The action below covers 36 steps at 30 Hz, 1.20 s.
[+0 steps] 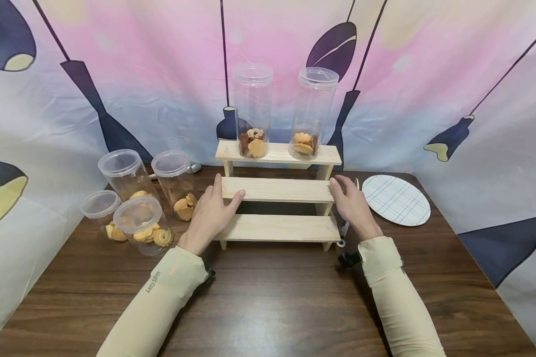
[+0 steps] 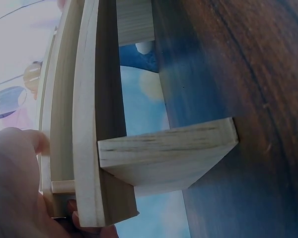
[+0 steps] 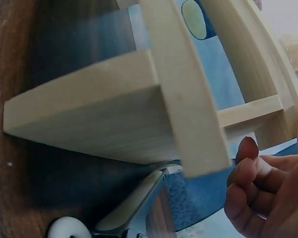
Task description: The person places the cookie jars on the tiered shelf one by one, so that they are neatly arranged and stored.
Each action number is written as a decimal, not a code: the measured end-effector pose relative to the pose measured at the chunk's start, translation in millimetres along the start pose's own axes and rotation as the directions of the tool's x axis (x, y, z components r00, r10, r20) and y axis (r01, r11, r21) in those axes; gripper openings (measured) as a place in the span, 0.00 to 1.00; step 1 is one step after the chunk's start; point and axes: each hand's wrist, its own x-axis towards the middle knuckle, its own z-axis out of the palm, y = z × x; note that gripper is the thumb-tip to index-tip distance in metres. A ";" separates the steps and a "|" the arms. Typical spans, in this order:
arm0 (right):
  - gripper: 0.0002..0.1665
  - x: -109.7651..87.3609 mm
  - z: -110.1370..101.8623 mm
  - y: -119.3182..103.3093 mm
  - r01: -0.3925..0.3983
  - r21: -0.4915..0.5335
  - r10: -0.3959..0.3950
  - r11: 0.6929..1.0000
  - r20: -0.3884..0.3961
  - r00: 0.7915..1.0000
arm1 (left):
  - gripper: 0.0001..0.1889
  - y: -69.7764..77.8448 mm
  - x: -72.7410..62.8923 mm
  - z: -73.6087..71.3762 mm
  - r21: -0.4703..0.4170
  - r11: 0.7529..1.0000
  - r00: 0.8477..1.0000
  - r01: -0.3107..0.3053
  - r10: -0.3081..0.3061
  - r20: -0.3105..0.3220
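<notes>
A three-tier wooden stand (image 1: pixel 277 228) is upright on the table in the head view. My left hand (image 1: pixel 212 213) grips the left end of its middle tier, thumb on top; in the left wrist view some fingertips (image 2: pixel 109 231) show below the board. At the opposite end my right hand (image 1: pixel 354 206) grips the same tier with its thumb over the board, while curled fingers (image 3: pixel 246 171) show beside it in the right wrist view. Two tall lidded clear jars, a left one (image 1: pixel 253 109) and a right one (image 1: pixel 317 111), stand on the top tier with a few cookies inside.
Several lidded cookie jars (image 1: pixel 141 223) cluster at the left of the table (image 1: pixel 268 297), with a spoon (image 1: pixel 195 168) behind them. Right of the stand lie a blue-checked white plate (image 1: pixel 397 201) and a white-handled tool (image 3: pixel 129 203). A patterned cloth (image 1: pixel 174 64) hangs behind.
</notes>
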 end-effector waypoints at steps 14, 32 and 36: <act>0.37 0.5 9.4 3.2 0.009 0.063 -0.009 0.998 0.001 1.000 | 0.52 -0.1 -0.2 -0.2 0.005 1.000 1.000 -0.005 0.005 -0.002; 0.36 -0.6 19.2 8.8 -0.005 0.260 0.006 0.966 -0.005 1.000 | 0.51 -0.8 -0.1 1.3 0.001 1.000 1.000 -0.006 0.006 -0.006; 0.36 -0.2 19.3 8.9 -0.003 0.260 0.004 0.966 -0.003 1.000 | 0.52 -1.0 -0.4 1.2 -0.004 1.000 1.000 -0.005 0.005 -0.007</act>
